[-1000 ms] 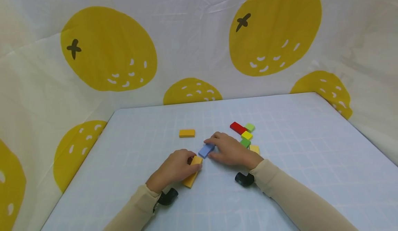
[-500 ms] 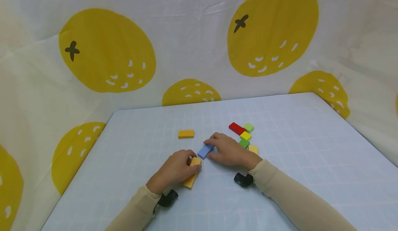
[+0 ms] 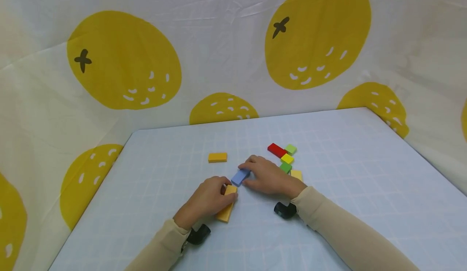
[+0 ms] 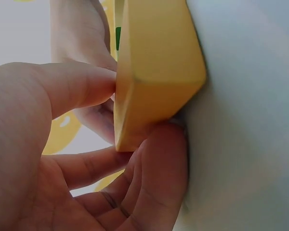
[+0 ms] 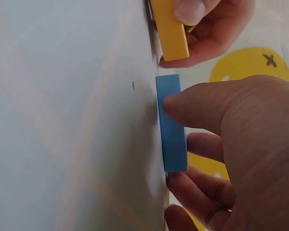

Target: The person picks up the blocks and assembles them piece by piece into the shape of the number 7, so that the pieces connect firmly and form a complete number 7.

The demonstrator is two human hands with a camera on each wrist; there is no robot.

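Note:
In the head view, my left hand [image 3: 208, 198] grips a yellow-orange block [image 3: 225, 213] that lies slanted on the table. The left wrist view shows the thumb on one side of this block [image 4: 159, 43] and the fingers at its end. My right hand [image 3: 269, 176] pinches a blue block [image 3: 240, 177] just beyond the upper end of the yellow-orange one. In the right wrist view, the thumb presses one side of the blue block [image 5: 172, 139], with fingers behind it and at its lower end. A small gap separates the two held blocks there.
An orange block [image 3: 217, 157] lies behind the hands. Right of centre are a red block [image 3: 277, 150], a light green one [image 3: 290, 149], a yellow one [image 3: 287, 158], a green one [image 3: 285, 167] and a pale yellow one [image 3: 296, 175]. A patterned cloth hangs behind the table.
The near end of the yellow-orange block has swung slightly to the right, with my left hand still on it. My right hand keeps its hold on the blue block. The head view has shifted slightly.

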